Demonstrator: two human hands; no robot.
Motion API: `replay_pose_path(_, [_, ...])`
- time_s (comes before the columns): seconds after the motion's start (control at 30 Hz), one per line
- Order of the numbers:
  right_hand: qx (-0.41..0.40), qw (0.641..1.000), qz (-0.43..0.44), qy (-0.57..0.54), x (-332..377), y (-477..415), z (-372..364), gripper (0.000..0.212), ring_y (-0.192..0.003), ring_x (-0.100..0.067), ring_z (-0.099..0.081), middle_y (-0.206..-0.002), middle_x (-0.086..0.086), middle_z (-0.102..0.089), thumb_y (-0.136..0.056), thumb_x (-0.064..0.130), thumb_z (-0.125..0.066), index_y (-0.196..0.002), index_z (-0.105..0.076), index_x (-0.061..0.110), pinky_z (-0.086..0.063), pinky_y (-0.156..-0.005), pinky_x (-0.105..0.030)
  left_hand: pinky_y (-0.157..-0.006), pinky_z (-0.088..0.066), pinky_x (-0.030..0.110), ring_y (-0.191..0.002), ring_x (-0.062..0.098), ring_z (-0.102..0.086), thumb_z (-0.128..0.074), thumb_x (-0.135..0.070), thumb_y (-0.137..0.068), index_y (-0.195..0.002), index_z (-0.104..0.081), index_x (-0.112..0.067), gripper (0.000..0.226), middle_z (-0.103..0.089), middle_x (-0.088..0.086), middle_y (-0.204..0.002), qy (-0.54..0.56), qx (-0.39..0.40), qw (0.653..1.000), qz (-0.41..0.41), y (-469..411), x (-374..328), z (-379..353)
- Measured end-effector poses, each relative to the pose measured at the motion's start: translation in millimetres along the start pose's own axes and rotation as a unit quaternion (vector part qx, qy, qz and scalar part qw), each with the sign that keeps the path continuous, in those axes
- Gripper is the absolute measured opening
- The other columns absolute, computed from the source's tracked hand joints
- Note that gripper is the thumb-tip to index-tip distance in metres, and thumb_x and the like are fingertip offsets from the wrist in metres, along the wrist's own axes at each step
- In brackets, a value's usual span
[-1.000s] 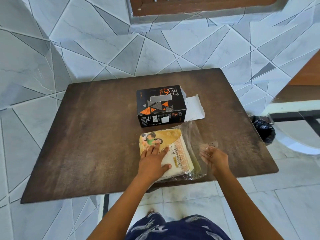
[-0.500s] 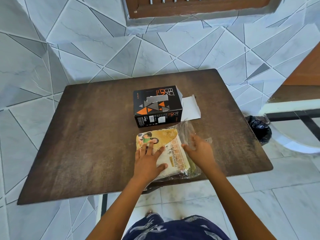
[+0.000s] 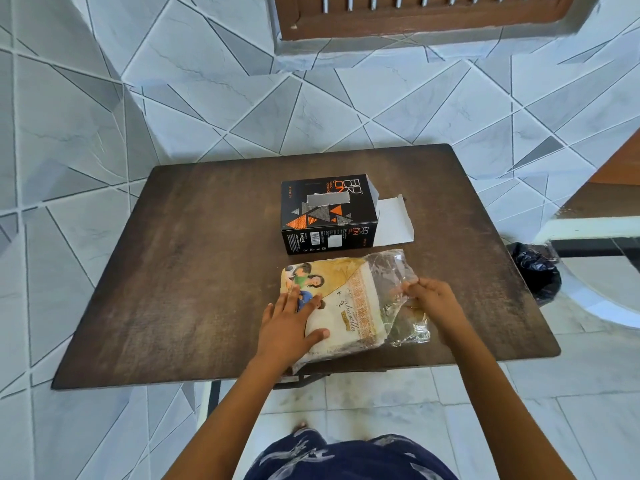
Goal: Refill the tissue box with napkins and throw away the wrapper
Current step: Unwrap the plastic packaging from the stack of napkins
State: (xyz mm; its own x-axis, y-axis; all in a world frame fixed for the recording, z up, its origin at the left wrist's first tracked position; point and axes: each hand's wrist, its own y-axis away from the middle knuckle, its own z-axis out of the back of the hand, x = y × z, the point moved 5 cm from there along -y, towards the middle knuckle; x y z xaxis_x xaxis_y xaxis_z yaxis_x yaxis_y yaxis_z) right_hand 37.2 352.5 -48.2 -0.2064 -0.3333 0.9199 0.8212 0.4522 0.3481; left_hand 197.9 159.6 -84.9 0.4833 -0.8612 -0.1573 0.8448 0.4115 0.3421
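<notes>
A black tissue box (image 3: 325, 211) with orange triangles lies on the brown table (image 3: 194, 271), its white end flap (image 3: 393, 223) folded open to the right. Just in front of it lies a pack of napkins (image 3: 349, 299) in a printed yellow and clear plastic wrapper (image 3: 394, 268). My left hand (image 3: 287, 327) presses flat on the pack's left half, fingers spread. My right hand (image 3: 431, 297) pinches the loose clear end of the wrapper at the pack's right side.
A bin lined with a black bag (image 3: 533, 271) stands on the floor just past the table's right edge. A white plastic chair (image 3: 595, 271) is beyond it. The tiled wall rises behind the table.
My right hand moved from the table's front right onto the pack's open end, then drew slightly right while gripping the clear plastic. My left hand stayed pressed on the pack.
</notes>
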Motion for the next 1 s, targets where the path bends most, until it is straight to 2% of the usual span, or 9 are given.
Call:
replay_pose_path(0.13, [0.112, 0.979, -0.053, -0.163, 2, 2, -6, 0.029, -0.058, -0.015, -0.070, -0.081, -0.012, -0.074, -0.095, 0.010, -0.038, -0.085, -0.063, 0.000, -0.053, -0.046, -0.020, -0.118, -0.007, 0.044, -0.147, 0.025, 0.000, -0.037, -0.063, -0.087, -0.146, -0.005, -0.041, 0.070, 0.004, 0.003, -0.160, -0.007, 0.011, 1.000, -0.028, -2, 6, 5])
replay_pose_path(0.23, [0.121, 0.957, -0.113, -0.240, -15, 0, -7, 0.036, -0.059, -0.016, -0.070, -0.075, -0.010, -0.075, -0.097, 0.015, -0.030, -0.093, -0.062, -0.002, -0.055, -0.048, -0.020, -0.119, -0.007, 0.044, -0.147, 0.023, 0.000, -0.040, -0.057, -0.090, -0.147, -0.009, -0.038, 0.068, 0.004, 0.000, -0.160, 0.033, 0.018, 0.999, -0.035, 1, 10, 8])
replay_pose_path(0.37, [0.079, 0.988, -0.120, -0.051, -31, -5, -3, 0.022, -0.051, -0.005, -0.067, -0.078, -0.011, -0.067, -0.092, -0.006, -0.038, -0.098, -0.058, -0.008, -0.052, -0.046, -0.014, -0.116, -0.020, 0.046, -0.144, 0.023, -0.020, -0.046, -0.044, -0.093, -0.144, -0.027, -0.031, 0.056, -0.019, 0.000, -0.157, 0.231, -0.073, 0.970, 0.012, 9, 22, 18])
replay_pose_path(0.5, [0.086, 0.991, -0.098, 0.017, -35, -13, -4, 0.025, -0.050, -0.004, -0.066, -0.066, -0.003, -0.070, -0.091, -0.009, -0.038, -0.103, -0.060, -0.005, -0.051, -0.047, -0.012, -0.104, -0.042, 0.045, -0.129, 0.023, -0.046, -0.048, -0.033, -0.094, -0.138, -0.043, -0.022, 0.046, -0.048, 0.004, -0.142, 0.295, -0.142, 0.941, 0.088, 16, 38, 25])
replay_pose_path(0.7, [0.104, 0.986, -0.115, 0.058, -34, -20, -18, 0.018, -0.065, -0.018, -0.058, -0.083, -0.012, -0.066, -0.088, 0.022, -0.057, -0.094, -0.065, 0.007, -0.051, -0.064, -0.029, -0.095, -0.050, 0.040, -0.119, 0.025, -0.056, -0.049, -0.026, -0.094, -0.143, -0.033, -0.020, 0.051, -0.054, 0.006, -0.136, 0.362, -0.037, 0.925, 0.107, 18, 31, 12])
replay_pose_path(0.77, [0.134, 0.982, -0.120, 0.061, -32, -20, -29, 0.040, -0.068, -0.019, -0.056, -0.086, -0.014, -0.060, -0.081, 0.037, -0.065, -0.102, -0.063, 0.003, -0.052, -0.057, -0.024, -0.096, -0.050, 0.042, -0.120, 0.026, -0.054, -0.050, -0.024, -0.094, -0.144, -0.029, -0.021, 0.054, -0.052, 0.007, -0.137, 0.379, -0.031, 0.918, 0.115, 17, 29, 9])
replay_pose_path(0.83, [0.153, 0.976, -0.145, 0.050, -38, -24, -40, 0.076, -0.093, -0.028, -0.061, -0.107, -0.016, -0.061, -0.062, 0.052, -0.076, -0.118, -0.055, 0.006, -0.058, -0.068, -0.033, -0.097, -0.049, 0.042, -0.121, 0.026, -0.053, -0.051, -0.024, -0.094, -0.144, -0.029, -0.021, 0.055, -0.051, 0.007, -0.139, 0.383, -0.032, 0.915, 0.121, 17, 28, 8])
replay_pose_path(0.9, [0.184, 0.973, -0.132, 0.046, -42, -27, -52, 0.068, -0.106, -0.033, -0.060, -0.115, -0.014, -0.063, -0.063, 0.047, -0.075, -0.117, -0.056, 0.011, -0.052, -0.089, -0.051, -0.097, -0.049, 0.042, -0.122, 0.027, -0.053, -0.052, -0.024, -0.093, -0.144, -0.028, -0.022, 0.056, -0.050, 0.007, -0.139, 0.382, -0.026, 0.915, 0.124, 17, 28, 7])
replay_pose_path(1.0, [0.190, 0.973, -0.116, 0.061, -49, -35, -61, 0.065, -0.107, -0.035, -0.061, -0.118, -0.018, -0.064, -0.064, 0.044, -0.076, -0.116, -0.057, 0.009, -0.048, -0.092, -0.059, -0.096, -0.049, 0.041, -0.118, 0.026, -0.055, -0.053, -0.026, -0.092, -0.144, -0.029, -0.022, 0.058, -0.052, 0.008, -0.137, 0.380, -0.023, 0.916, 0.127, 18, 29, 6])
